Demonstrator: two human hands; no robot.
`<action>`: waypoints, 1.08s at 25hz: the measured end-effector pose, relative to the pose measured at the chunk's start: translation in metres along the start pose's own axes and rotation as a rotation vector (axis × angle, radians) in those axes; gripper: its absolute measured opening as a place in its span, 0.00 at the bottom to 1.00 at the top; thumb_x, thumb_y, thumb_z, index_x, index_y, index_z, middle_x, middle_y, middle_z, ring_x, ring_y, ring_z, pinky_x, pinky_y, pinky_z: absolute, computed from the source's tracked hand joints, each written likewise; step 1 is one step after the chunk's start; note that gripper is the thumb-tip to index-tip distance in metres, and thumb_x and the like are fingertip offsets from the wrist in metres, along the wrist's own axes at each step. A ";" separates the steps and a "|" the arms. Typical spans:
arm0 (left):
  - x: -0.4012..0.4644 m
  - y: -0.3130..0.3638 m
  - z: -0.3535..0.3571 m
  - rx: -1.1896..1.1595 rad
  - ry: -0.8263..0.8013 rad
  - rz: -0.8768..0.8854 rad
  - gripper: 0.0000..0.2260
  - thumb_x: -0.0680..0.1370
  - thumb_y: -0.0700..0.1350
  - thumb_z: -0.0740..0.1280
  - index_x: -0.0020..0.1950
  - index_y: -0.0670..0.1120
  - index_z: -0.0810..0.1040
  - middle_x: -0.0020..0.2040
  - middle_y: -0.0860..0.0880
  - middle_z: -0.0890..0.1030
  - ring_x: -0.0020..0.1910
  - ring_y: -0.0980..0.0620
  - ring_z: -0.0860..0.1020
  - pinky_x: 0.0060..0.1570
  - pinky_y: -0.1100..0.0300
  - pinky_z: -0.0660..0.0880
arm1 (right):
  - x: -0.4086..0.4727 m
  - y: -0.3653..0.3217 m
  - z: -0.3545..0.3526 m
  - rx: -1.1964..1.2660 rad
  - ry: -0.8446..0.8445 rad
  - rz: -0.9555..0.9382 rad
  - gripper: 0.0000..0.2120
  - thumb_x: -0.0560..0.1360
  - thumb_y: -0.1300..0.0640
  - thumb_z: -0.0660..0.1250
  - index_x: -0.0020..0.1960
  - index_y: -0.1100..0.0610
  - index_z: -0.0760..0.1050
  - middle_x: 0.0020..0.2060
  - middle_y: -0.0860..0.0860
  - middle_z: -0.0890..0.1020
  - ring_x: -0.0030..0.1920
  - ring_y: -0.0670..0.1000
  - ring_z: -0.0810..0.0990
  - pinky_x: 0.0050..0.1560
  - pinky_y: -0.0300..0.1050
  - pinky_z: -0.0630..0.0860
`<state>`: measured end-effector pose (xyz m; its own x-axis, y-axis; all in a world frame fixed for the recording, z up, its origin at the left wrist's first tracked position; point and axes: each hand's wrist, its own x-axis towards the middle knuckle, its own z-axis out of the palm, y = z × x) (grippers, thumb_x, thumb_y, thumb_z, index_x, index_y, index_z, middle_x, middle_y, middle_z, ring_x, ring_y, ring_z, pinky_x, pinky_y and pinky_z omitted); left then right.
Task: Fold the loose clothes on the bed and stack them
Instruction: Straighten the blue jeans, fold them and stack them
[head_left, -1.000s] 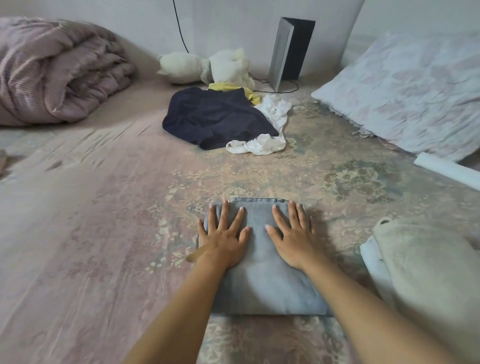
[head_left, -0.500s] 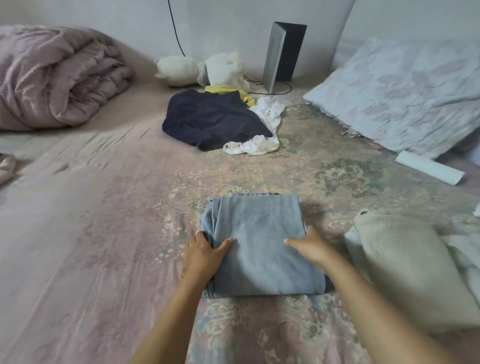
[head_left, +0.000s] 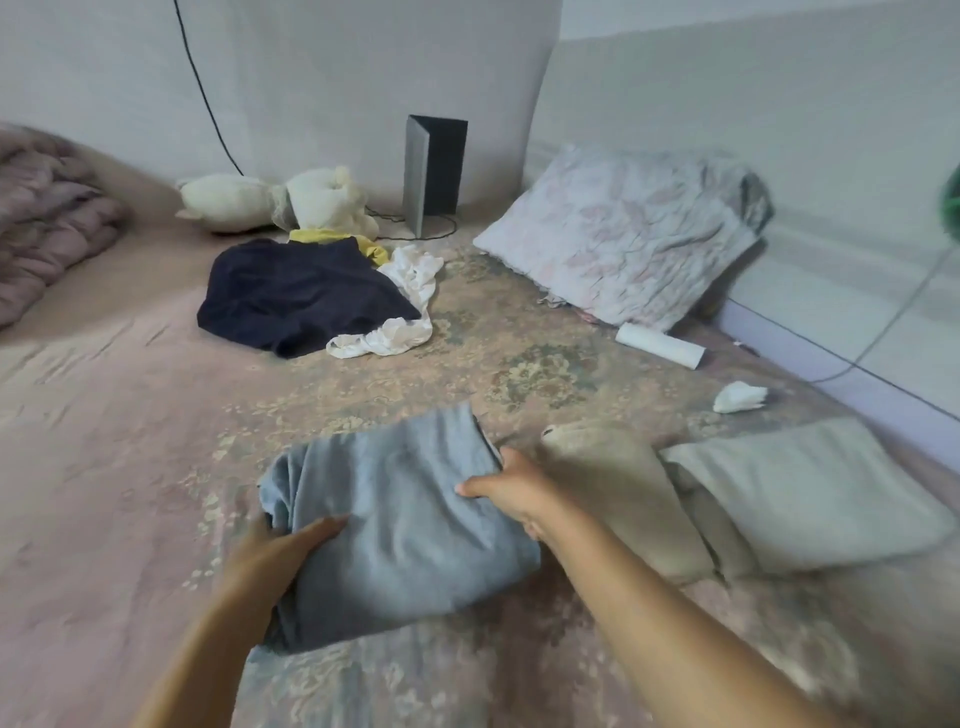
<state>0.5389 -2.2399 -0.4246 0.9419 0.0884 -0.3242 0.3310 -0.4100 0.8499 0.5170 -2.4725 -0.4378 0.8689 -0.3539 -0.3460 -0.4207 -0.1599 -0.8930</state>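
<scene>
A wide bed (head_left: 130, 426) in a faded floral cover is filling the room, running up to pale walls. At its far left a rolled pink quilt (head_left: 47, 218) is lying bunched, and at the far right a flowered pillow (head_left: 623, 234) is leaning by the wall. Nearer, on the right, two folded pale garments (head_left: 810, 499) are sitting side by side, overlapping a little, and look like the beginning of the stack. In the middle of the bed a dark navy garment (head_left: 296, 296) is sprawling unfolded, with a white one (head_left: 400, 312) tangled along its right edge and a scrap of yellow (head_left: 337, 239) showing behind; those are waiting to be folded.

Closest to me, the folded grey-blue jeans (head_left: 400, 525) are being held just beside the pale pile. The left hand (head_left: 275, 556) is gripping the left edge with the thumb on top and the fingers tucked under; the right hand (head_left: 514, 493) is clasping the far right edge the same way. The bundle seems tilted, its right side nearer the pile, though blur is making it hard to say whether it is clear of the bed.

To do this well, I would be keeping both grips level so the layers are not sliding apart, bringing it squarely over the pale garments, and lowering it flat before letting go.
</scene>
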 end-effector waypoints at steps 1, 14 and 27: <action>-0.016 0.016 0.005 -0.047 0.021 0.079 0.21 0.68 0.49 0.76 0.52 0.39 0.73 0.43 0.45 0.76 0.37 0.51 0.72 0.34 0.55 0.67 | -0.013 -0.012 -0.021 0.011 0.013 -0.051 0.24 0.67 0.59 0.75 0.61 0.59 0.72 0.56 0.53 0.80 0.53 0.52 0.79 0.51 0.46 0.77; -0.158 0.128 0.309 -0.514 -0.509 0.421 0.24 0.71 0.43 0.74 0.61 0.54 0.68 0.55 0.59 0.76 0.52 0.60 0.77 0.48 0.64 0.76 | -0.071 0.050 -0.395 0.067 0.326 -0.124 0.24 0.65 0.65 0.75 0.59 0.58 0.74 0.53 0.56 0.82 0.52 0.57 0.82 0.57 0.55 0.76; -0.146 0.068 0.414 0.214 -0.462 0.401 0.30 0.75 0.54 0.68 0.69 0.38 0.61 0.64 0.42 0.68 0.64 0.43 0.70 0.64 0.54 0.69 | -0.019 0.140 -0.347 -1.183 0.307 -0.072 0.28 0.76 0.32 0.40 0.72 0.34 0.34 0.72 0.45 0.30 0.72 0.57 0.26 0.63 0.71 0.28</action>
<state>0.4004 -2.6564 -0.4914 0.8521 -0.4897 -0.1850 -0.1050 -0.5061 0.8560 0.3513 -2.8077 -0.4565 0.8696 -0.4870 -0.0813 -0.4910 -0.8702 -0.0398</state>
